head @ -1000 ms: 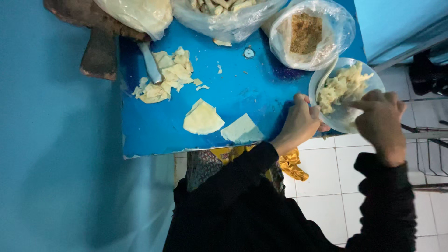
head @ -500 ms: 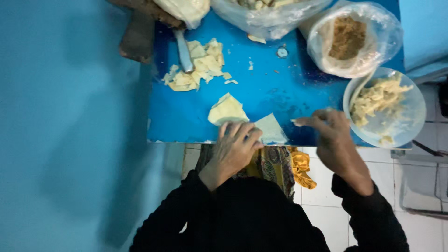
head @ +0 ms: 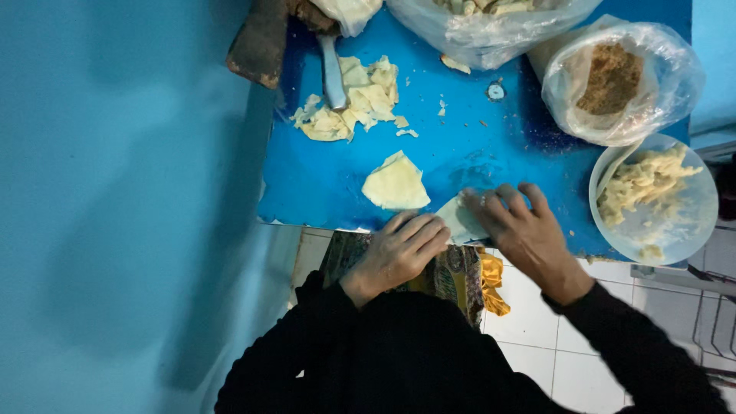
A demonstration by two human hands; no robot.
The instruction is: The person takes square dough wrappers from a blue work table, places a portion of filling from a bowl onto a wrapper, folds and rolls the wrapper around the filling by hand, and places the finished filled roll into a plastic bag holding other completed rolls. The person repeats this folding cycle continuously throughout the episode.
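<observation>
both hands [head: 399, 253] [head: 521, 230] press a pale dough sheet [head: 462, 221] flat.

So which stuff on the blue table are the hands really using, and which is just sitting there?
In use:
left hand and right hand, both on the pale dough sheet at the table edge
folded dough piece, just beside them

Just lying there:
pile of dough scraps
knife
bag of brown filling
bowl of pale mix
big clear bag

Blue table [head: 475, 165] bears dough wrappers [head: 395, 184], scraps [head: 354, 100], bags [head: 613, 80], bowl [head: 694, 230].
</observation>
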